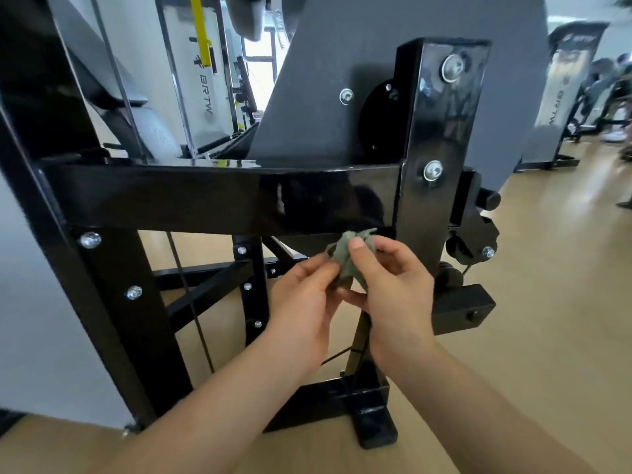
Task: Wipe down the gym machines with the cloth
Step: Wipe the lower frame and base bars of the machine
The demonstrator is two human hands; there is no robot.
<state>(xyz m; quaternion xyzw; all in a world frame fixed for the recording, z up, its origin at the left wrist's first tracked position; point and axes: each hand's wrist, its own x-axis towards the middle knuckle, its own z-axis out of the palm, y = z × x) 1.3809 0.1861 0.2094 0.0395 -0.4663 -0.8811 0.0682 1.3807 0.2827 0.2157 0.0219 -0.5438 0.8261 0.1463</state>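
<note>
Green and crumpled, the cloth (349, 260) sits bunched between my two hands at the centre of the frame, just below the glossy black crossbar (219, 196) of the gym machine (441, 138). My left hand (304, 295) pinches its lower edge with curled fingers, and my right hand (390, 282) grips it from the other side, thumb pressed on top. The cloth's upper tip reaches the bar's lower edge; whether it touches I cannot tell. Silver bolts (433, 170) stud the upright post on the right. Tan flooring (547, 336) fills the lower right of the frame.
</note>
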